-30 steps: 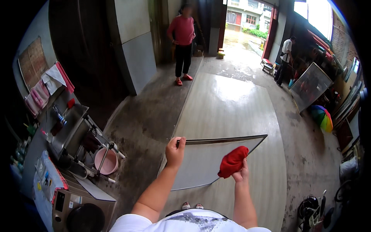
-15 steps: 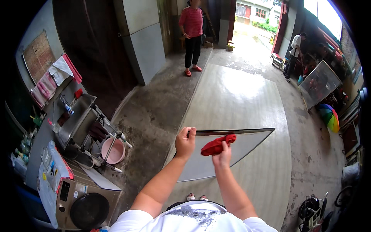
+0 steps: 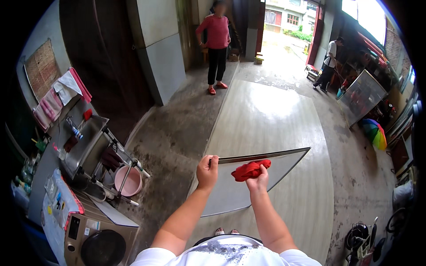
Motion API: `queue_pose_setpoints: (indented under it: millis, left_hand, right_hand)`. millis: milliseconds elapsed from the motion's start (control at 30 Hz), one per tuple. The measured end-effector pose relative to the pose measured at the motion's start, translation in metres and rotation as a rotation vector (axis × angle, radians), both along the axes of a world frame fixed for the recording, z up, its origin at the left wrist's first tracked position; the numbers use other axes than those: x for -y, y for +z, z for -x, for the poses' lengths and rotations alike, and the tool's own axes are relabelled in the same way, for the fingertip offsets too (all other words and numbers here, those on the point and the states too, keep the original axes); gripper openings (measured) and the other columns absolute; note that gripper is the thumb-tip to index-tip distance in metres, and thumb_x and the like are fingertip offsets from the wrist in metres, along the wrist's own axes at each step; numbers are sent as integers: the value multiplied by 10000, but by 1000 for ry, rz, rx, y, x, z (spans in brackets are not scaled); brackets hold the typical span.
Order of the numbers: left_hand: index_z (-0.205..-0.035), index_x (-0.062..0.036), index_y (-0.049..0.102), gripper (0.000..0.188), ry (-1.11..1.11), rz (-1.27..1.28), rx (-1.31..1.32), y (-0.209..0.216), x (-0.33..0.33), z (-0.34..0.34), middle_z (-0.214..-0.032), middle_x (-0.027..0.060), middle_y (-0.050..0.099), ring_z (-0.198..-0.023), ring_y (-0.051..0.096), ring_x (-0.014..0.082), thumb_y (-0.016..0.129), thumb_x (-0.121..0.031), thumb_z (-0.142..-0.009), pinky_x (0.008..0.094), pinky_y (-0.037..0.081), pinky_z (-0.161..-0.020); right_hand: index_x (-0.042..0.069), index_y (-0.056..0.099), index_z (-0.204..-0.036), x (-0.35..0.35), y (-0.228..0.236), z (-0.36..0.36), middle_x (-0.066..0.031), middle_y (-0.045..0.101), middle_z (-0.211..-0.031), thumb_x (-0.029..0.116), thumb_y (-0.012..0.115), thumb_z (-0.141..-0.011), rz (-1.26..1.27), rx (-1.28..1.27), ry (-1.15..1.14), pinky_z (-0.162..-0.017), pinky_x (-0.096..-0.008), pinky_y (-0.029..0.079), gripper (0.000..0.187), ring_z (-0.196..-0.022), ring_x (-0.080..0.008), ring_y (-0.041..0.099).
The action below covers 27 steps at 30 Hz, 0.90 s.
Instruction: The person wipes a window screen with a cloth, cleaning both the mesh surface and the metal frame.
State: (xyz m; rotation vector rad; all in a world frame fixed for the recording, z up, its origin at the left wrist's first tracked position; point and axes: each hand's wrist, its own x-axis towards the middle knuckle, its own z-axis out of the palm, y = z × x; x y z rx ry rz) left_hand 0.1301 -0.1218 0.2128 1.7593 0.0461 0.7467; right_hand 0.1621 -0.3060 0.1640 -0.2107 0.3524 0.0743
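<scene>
A window screen (image 3: 230, 190) with grey mesh and a thin dark frame is held up in front of me, its long top edge rising slightly to a pointed far-right corner. My left hand (image 3: 207, 172) is closed around the upper left corner of that frame. In my right hand (image 3: 258, 182) is a bunched red cloth (image 3: 247, 170), gripped with the thumb on top, just below the top edge over the mesh. Whether the cloth presses on the mesh I cannot tell. The lower part of the screen is partly behind my right forearm.
To the left stand a metal sink (image 3: 91, 142), a pink basin (image 3: 128, 181) and a washing machine (image 3: 104, 241). A person in a striped top (image 3: 217, 33) stands ahead; another person (image 3: 330, 62) is by a framed panel (image 3: 361, 97) and a rainbow umbrella (image 3: 374, 133).
My left hand and the screen's left corner have dropped a little. The red cloth is bunched differently and slightly lower. The striped-top person's arm has moved to the hip; the other person has stepped.
</scene>
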Motion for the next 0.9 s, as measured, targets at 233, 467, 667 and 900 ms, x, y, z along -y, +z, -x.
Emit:
queue_pose_setpoints:
  millis: [233, 467, 667, 900]
  left_hand:
    - [-802, -19, 615, 260, -21, -21, 10, 8, -5, 5, -766, 100, 608, -707, 577, 261, 551, -228, -943, 342, 451, -666]
    - [-807, -17, 624, 249, -77, 56, 89, 4, -12, 4, -763, 76, 613, -695, 578, 212, 558, -214, -944, 314, 451, -654]
    - [-790, -5, 622, 248, -93, 106, 61, 4, -13, 2, -735, 64, 595, -668, 548, 160, 559, -193, -939, 289, 437, -630]
    - [-758, -2, 600, 221, -69, 129, 119, -12, -16, -11, -733, 57, 601, -675, 546, 147, 556, -145, -920, 285, 439, -636]
  right_hand:
    - [42, 500, -1098, -40, 27, 26, -118, 579, -1120, 215, 385, -958, -45, -198, 50, -1018, -480, 393, 250, -1079, -298, 541]
    - [-41, 425, -1240, -56, 72, 42, -177, 488, -1296, 169, 370, -927, -174, -225, 194, -1093, -483, 322, 380, -1218, -322, 469]
    - [-25, 456, -1222, -12, 57, 22, -153, 529, -1272, 135, 450, -854, -236, -239, 65, -1101, -483, 327, 402, -1213, -322, 492]
    - [12, 511, -1116, 70, 24, -17, -133, 587, -1131, 150, 458, -833, -171, -202, -73, -988, -490, 427, 319, -1069, -316, 563]
